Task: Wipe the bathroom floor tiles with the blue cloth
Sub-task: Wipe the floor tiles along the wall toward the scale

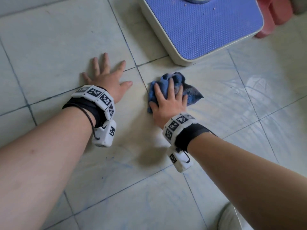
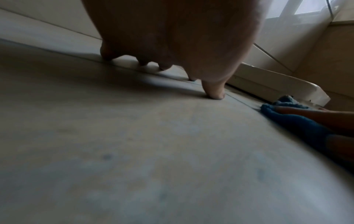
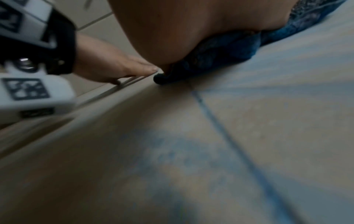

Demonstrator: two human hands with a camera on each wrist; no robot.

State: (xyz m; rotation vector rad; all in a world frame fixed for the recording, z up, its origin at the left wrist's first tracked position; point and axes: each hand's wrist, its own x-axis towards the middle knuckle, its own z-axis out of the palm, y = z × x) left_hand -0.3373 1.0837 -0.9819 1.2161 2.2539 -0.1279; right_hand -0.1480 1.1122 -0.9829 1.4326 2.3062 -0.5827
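Plainly, right hand (image 1: 169, 100) presses blue cloth (image 1: 177, 78)

Bare floor tiles (image 1: 49, 44) lie open on the far left and along the near edge between the two forearms. A bathroom scale (image 1: 204, 29) stands on the floor at the far right, just beyond the blue cloth (image 1: 174, 90), blocking passage that way. A pink stool (image 1: 275, 15) sits right of the scale. The left hand (image 1: 108, 78), pressed flat, occupies the tile left of the cloth.
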